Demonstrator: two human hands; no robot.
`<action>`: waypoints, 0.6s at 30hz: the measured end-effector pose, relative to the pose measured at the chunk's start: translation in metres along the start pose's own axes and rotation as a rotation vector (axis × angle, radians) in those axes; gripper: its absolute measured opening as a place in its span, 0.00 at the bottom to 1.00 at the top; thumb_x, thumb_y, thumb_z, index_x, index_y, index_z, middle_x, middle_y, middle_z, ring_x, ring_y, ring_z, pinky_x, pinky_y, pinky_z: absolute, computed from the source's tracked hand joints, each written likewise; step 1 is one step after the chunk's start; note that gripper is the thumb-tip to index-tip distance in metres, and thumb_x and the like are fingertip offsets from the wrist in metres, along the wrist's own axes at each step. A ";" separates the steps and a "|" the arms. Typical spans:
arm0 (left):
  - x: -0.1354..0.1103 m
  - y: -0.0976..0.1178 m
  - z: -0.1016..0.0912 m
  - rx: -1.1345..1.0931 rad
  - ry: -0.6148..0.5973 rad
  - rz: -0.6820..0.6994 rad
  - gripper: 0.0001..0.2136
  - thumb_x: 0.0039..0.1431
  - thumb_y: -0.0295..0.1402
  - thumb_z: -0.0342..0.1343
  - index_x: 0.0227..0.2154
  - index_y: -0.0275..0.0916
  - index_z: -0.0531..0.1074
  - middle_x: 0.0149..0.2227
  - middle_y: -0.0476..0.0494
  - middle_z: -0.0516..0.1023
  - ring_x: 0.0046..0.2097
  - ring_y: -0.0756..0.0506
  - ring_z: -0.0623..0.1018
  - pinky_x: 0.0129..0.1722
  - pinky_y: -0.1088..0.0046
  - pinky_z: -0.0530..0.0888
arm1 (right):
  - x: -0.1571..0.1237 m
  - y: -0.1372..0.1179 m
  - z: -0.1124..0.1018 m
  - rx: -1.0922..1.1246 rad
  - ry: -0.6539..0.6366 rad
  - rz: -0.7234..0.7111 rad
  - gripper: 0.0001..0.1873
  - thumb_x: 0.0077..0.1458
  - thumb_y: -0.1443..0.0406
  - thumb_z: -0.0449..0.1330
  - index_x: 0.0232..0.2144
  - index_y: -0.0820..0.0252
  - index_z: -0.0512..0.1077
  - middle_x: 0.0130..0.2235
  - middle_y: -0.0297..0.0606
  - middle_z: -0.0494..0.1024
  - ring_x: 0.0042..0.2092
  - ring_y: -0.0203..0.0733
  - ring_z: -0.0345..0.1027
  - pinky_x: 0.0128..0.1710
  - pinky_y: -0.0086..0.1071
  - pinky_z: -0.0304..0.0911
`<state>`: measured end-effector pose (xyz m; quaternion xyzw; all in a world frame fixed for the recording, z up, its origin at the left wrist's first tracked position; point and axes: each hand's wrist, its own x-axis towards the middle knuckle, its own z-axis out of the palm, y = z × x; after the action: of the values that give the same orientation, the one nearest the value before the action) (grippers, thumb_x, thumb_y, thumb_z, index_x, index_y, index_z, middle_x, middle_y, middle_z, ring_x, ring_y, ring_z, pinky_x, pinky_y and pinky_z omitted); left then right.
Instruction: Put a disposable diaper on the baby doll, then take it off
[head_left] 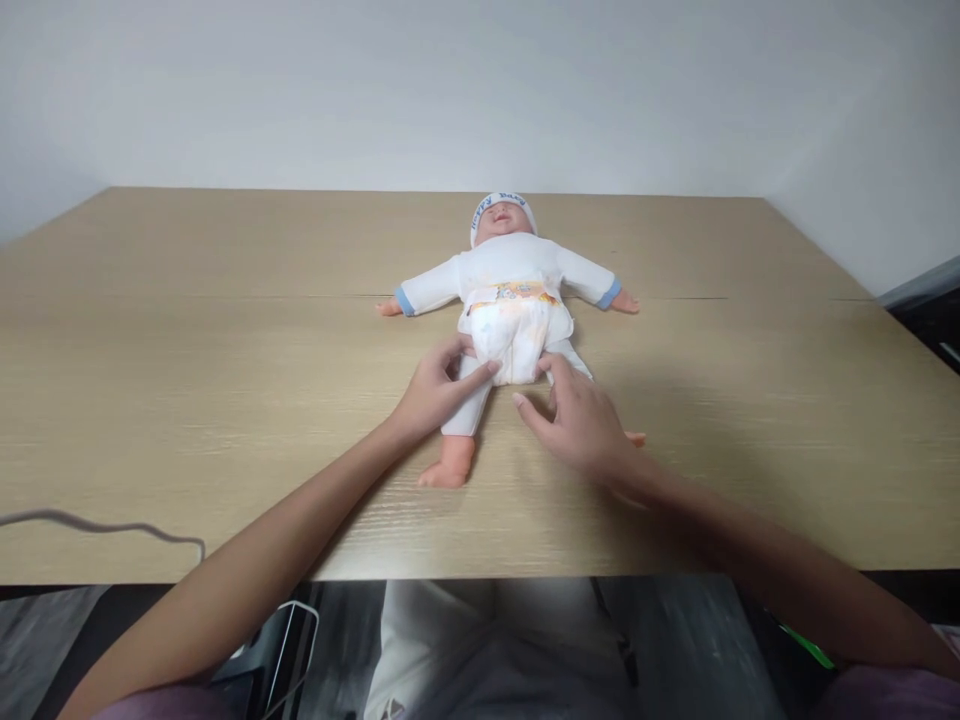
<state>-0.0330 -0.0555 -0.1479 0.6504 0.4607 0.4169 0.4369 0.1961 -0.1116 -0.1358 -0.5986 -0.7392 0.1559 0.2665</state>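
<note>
A baby doll in white clothes and a white cap lies on its back on the wooden table, arms spread, feet toward me. A white diaper with an orange printed band is wrapped round its hips. My left hand rests on the doll's left-side leg, fingers curled with the fingertips at the diaper's lower edge. My right hand lies over the other leg, fingers apart, fingertips touching the diaper's lower right edge. One bare foot shows below my left hand.
A grey cable lies along the table's front left edge. White walls stand behind the table. Dark equipment sits past the right edge. My lap and more cables are below the front edge.
</note>
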 end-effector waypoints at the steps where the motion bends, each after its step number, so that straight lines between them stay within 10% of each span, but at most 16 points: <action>1: 0.000 -0.001 0.000 0.005 -0.001 0.002 0.16 0.65 0.48 0.71 0.42 0.42 0.78 0.44 0.45 0.83 0.45 0.41 0.79 0.49 0.63 0.75 | 0.002 0.000 -0.001 0.002 -0.004 0.016 0.14 0.67 0.53 0.62 0.48 0.53 0.68 0.39 0.39 0.80 0.37 0.51 0.73 0.37 0.39 0.58; 10: 0.000 0.003 -0.002 -0.028 0.000 -0.031 0.17 0.63 0.49 0.72 0.42 0.41 0.79 0.42 0.46 0.83 0.43 0.42 0.79 0.46 0.64 0.75 | 0.020 0.014 -0.021 0.280 0.109 0.111 0.20 0.63 0.53 0.67 0.48 0.51 0.63 0.46 0.38 0.85 0.34 0.44 0.73 0.37 0.38 0.62; 18: 0.001 0.003 -0.003 -0.088 -0.025 -0.049 0.18 0.66 0.52 0.69 0.43 0.41 0.80 0.43 0.44 0.83 0.45 0.42 0.79 0.47 0.65 0.75 | 0.022 0.023 -0.034 0.263 0.067 0.073 0.13 0.66 0.52 0.68 0.43 0.53 0.79 0.41 0.37 0.89 0.33 0.43 0.74 0.37 0.38 0.63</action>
<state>-0.0349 -0.0545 -0.1442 0.6243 0.4523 0.4176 0.4809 0.2308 -0.0878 -0.1161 -0.5896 -0.6808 0.2410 0.3615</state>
